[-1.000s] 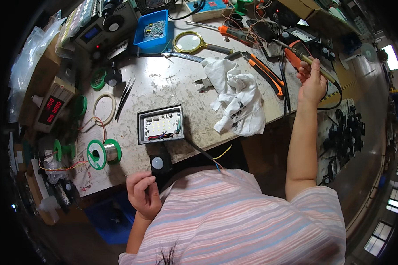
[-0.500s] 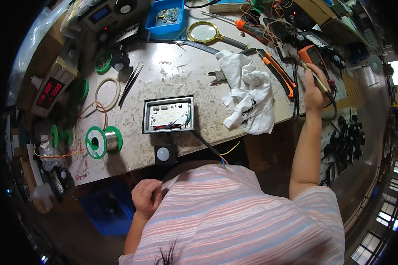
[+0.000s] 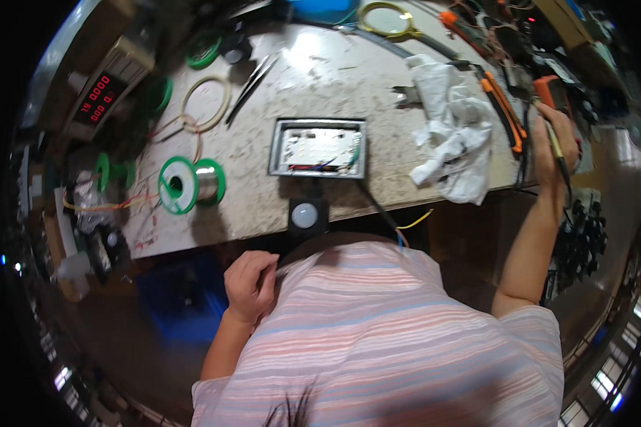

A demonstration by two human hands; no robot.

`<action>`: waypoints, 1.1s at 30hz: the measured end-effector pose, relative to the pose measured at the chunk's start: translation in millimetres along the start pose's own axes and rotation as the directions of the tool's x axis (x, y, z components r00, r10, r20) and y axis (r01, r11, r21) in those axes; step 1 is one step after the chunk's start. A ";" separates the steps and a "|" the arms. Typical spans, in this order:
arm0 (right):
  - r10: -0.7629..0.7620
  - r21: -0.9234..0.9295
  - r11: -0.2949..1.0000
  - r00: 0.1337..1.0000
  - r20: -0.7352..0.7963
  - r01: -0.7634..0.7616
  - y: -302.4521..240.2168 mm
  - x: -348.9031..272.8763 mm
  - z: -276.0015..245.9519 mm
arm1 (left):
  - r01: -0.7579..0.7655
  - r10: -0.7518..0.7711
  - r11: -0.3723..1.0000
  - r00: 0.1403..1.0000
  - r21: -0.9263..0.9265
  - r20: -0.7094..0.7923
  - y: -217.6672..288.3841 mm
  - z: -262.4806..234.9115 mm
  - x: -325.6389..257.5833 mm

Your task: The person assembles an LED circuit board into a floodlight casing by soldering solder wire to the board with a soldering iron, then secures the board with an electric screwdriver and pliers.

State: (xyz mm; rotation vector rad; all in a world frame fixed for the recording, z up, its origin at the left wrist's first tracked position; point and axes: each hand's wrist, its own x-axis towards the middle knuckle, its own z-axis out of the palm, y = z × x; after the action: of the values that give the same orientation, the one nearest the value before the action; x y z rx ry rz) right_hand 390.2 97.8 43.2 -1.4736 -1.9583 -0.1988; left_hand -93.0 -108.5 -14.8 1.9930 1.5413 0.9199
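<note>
My right hand (image 3: 557,142) grips a soldering iron (image 3: 553,139) by its yellowish handle at the right end of the bench; a dark cord trails from it. My left hand (image 3: 249,286) is in the air just off the bench's front edge, fingers loosely bent, thumb apart, nothing in it. Between the hands, an open black lamp housing (image 3: 272,149) lies on the bench with a white LED circuit board (image 3: 319,147) and coloured wires inside. A motion sensor (image 3: 305,215) with a white dome projects from its near side. A black cable (image 3: 379,206) with bared coloured leads hangs over the edge.
Left of the housing stand a solder wire spool (image 3: 208,182), a tape ring (image 3: 185,107) and tweezers (image 3: 253,87). To its right lie a white cloth (image 3: 452,135), an orange-black utility knife (image 3: 504,114) and a multimeter (image 3: 550,92). A magnifying glass (image 3: 386,20) is behind; a red-digit display unit (image 3: 101,98) stands far left.
The view has shifted, so the bench items sit higher and further right. My left hand's fingers have loosened from a curl. My right hand still holds the soldering iron.
</note>
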 end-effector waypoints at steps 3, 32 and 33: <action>0.106 -0.004 0.994 0.994 0.039 -0.105 5.1 -2.9 -2.9 | 0.016 -0.018 0.998 0.999 -0.056 -0.039 5.6 -2.1 4.7; -0.080 0.811 0.585 0.995 0.066 -0.007 -179.2 -33.5 73.6 | -0.166 0.179 0.984 0.899 0.068 -0.401 -4.8 -35.1 48.1; -0.079 0.810 0.587 0.995 0.068 -0.009 -180.1 -32.4 73.5 | -0.141 0.123 0.990 0.896 -0.009 -0.427 -0.8 -35.3 50.1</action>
State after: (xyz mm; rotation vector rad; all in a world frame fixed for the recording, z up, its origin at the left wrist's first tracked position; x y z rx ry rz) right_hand 202.2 45.0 15.5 -0.8145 -1.7516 0.7051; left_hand -112.1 -61.6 19.8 1.9751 1.6003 1.5134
